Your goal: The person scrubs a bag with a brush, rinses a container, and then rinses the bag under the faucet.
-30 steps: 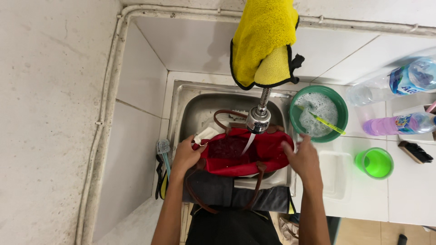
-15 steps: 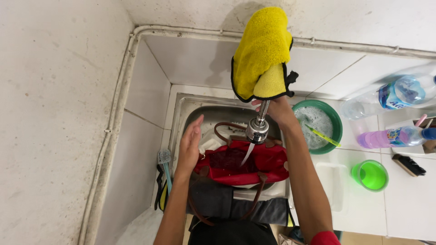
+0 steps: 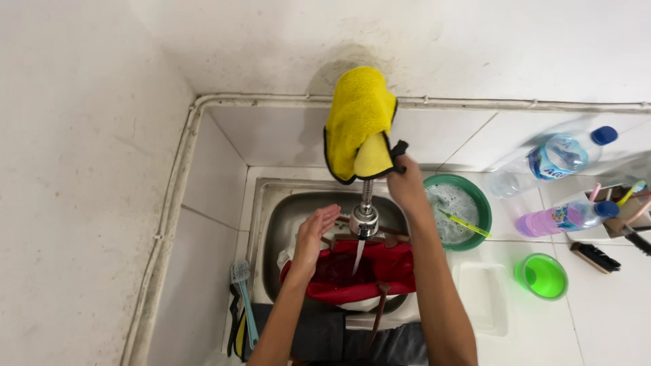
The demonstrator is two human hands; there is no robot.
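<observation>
Water runs from the tap [image 3: 364, 218] into the soaked red bag [image 3: 352, 274] in the sink [image 3: 271, 224] — rinsing looks midway — left hand [image 3: 313, 234] open and empty above it, right hand [image 3: 405, 181] pinching the yellow cloth [image 3: 357, 122].

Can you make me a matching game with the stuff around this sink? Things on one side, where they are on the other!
Things:
1. yellow cloth
2. red bag
3. green bowl
4. blue brush

Places:
A. in the sink, under the running water
B. on the counter left of the sink
C. draped over the tap
D. right of the sink, full of suds

Pairs: 1-C, 2-A, 3-D, 4-B
</observation>
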